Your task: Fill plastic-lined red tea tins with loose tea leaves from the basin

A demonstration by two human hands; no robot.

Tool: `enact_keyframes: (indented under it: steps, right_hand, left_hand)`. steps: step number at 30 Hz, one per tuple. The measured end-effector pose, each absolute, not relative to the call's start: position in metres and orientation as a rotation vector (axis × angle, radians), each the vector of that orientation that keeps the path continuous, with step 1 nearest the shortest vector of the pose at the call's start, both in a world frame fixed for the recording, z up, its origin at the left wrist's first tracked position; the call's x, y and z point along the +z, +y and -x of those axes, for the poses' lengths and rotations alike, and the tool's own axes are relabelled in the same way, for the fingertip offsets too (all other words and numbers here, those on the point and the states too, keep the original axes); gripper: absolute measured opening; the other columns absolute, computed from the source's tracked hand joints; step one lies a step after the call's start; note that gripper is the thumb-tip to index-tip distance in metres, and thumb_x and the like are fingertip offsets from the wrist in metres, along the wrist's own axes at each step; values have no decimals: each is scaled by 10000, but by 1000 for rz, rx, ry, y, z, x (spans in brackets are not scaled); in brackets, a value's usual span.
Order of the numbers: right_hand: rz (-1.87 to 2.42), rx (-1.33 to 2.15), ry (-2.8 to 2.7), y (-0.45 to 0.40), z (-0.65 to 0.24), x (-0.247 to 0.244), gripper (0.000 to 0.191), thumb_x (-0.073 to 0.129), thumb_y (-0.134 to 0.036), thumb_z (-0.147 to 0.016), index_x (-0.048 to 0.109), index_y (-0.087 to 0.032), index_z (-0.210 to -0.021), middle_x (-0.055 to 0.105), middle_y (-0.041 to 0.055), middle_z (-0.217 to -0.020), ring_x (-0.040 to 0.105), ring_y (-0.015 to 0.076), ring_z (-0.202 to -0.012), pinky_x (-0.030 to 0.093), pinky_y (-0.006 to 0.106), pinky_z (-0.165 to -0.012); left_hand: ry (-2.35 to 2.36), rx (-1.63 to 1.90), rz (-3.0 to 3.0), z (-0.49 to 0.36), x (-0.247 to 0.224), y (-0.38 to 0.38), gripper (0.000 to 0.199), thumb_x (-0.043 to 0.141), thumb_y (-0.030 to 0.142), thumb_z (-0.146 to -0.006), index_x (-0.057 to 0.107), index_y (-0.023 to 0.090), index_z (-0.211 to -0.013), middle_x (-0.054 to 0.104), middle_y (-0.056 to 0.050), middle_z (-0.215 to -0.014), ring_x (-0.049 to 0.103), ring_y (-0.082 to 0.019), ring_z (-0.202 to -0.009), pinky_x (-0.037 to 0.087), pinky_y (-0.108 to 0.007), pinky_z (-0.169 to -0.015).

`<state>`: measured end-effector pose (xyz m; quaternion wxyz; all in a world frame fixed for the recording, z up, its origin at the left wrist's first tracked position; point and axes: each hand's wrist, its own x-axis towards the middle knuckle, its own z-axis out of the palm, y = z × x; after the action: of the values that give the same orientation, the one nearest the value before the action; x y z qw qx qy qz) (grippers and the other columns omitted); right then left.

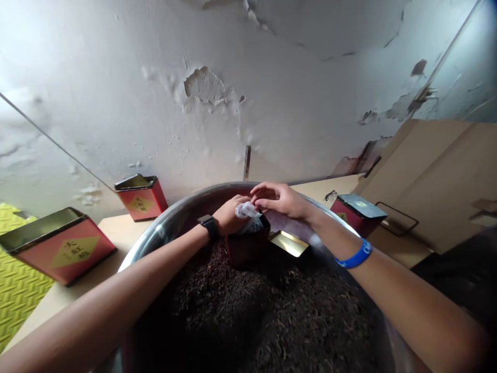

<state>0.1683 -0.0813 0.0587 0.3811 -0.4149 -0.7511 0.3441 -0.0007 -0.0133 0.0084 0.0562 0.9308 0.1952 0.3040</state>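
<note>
A dark red tin point(247, 248) stands in loose dark tea leaves point(233, 300) inside a large round metal tub point(155, 233). A clear plastic bag point(248, 211) rises from the tin's mouth with its top bunched together. My left hand point(232, 215), with a black watch on the wrist, is closed round the bag's neck; part of its fingers is hidden. From the right, my right hand point(282, 201) has curled fingers and a thumb pressed at the bag's top. The tin's gold-coloured lid point(290, 243) lies inside-up on the leaves, right of the tin.
Two open red tins point(64, 254) with yellow diamond labels stand left of the tub on a pale tabletop point(112, 228). Another red tin point(359, 213) with a silvery top is at the right, beside a cardboard box point(438, 181). A peeling wall point(272, 103) rises behind.
</note>
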Motion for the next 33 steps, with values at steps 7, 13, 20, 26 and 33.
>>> enact_keyframes:
  steps: [7,13,20,26,33]
  right_hand:
    - [1358,212,-2237,-67,-165,27,164,608,-228,-671,595,-181,-827,641,47,-787,552,164,-693,377,263,-611]
    - [1457,163,-2074,-62,-148,16,59,488,-153,-665,545,-169,-669,594,16,-627,495,122,-555,288,227,-503]
    - [1427,166,-2105,-71,-147,29,177,471,-249,-726,513,-164,-577,464,-20,-527,377,86,-510,218,241,-492]
    - [1452,63,-2051,-75,-142,33,256,479,-285,-760,541,-161,-544,452,-14,-503,378,86,-506,212,255,-489]
    - [1386,594,-1731,-69,-140,22,180,558,-304,-732,636,-145,-701,604,34,-626,541,138,-560,398,256,-504]
  left_hand:
    - [914,887,-2558,7,16,-22,122,494,219,-708,590,150,-736,575,-6,-702,501,-98,-591,388,-216,-554]
    - [1185,1080,-2250,10,19,-13,384,641,326,-596,585,152,-935,628,-29,-799,539,-123,-671,397,-217,-591]
    - [994,898,-2318,10,15,-11,178,492,203,-713,612,123,-818,615,-25,-691,518,-116,-613,382,-218,-549]
    - [1033,1122,-2453,11,15,-12,173,557,228,-705,651,156,-832,640,-55,-839,565,-150,-747,426,-262,-703]
    - [791,831,-2213,15,22,-17,251,496,192,-714,630,122,-914,659,-67,-855,591,-150,-762,447,-249,-669]
